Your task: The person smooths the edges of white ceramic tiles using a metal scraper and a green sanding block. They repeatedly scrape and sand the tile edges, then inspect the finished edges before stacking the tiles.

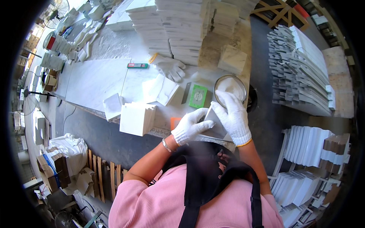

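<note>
My white-gloved left hand (191,126) is closed on the left edge of a grey-faced stone tile (217,128), held tilted close to my body. On the tile's other side is my right hand (236,122), also in a white glove, with its thumb side against the tile. Its fingertips overlap the near rim of a round metal bowl (244,80) containing white powder (230,86). Beyond the tile lies a small green box (198,96), with a thin grey strip (186,93) beside it. Something orange (175,122) shows partly behind my left hand.
White tiles (137,118) stand in a block at the table's near edge, with loose tiles (163,89) behind. A spare glove (169,68) and a green-and-red box (137,65) lie farther back. Tall tile stacks (182,30) rise at the far side; more slabs (300,72) stand right.
</note>
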`<state>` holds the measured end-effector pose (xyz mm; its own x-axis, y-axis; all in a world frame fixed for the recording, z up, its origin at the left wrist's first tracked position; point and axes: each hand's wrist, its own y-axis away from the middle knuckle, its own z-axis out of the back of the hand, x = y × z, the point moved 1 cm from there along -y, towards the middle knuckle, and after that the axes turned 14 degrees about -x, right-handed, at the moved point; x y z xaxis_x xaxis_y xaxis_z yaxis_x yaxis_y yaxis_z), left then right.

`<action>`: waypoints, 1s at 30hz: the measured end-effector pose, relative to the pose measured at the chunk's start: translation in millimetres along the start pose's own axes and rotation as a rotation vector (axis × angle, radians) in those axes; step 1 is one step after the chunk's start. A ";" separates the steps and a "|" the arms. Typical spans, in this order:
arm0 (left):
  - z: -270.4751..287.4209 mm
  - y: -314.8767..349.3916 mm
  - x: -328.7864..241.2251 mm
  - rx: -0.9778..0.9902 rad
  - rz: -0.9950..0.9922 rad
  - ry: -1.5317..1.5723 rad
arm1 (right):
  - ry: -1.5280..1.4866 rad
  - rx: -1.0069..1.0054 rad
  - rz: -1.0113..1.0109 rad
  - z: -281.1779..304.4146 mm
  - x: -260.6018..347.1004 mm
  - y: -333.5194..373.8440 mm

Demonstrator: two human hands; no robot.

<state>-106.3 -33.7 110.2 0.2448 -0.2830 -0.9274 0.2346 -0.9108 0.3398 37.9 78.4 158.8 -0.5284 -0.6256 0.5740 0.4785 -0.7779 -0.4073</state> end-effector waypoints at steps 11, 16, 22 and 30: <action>17.2 -9.3 5.4 -0.056 0.107 0.277 | -0.409 -0.006 -0.576 23.1 -64.4 38.0; 12.2 -16.6 16.3 -0.031 0.164 0.347 | -0.879 0.057 -0.957 23.8 -59.6 52.8; 2.5 -13.6 8.5 -0.024 0.202 0.494 | -0.825 0.128 -0.937 15.3 -47.0 61.4; 11.4 -18.6 14.8 -0.065 0.150 0.486 | -0.762 0.345 -0.958 29.5 -56.6 87.0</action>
<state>-117.8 -24.4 88.4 0.6857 -0.2222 -0.6931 0.2176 -0.8461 0.4865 130.1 47.8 111.9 -0.2823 0.4573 0.8433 0.3475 -0.7706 0.5342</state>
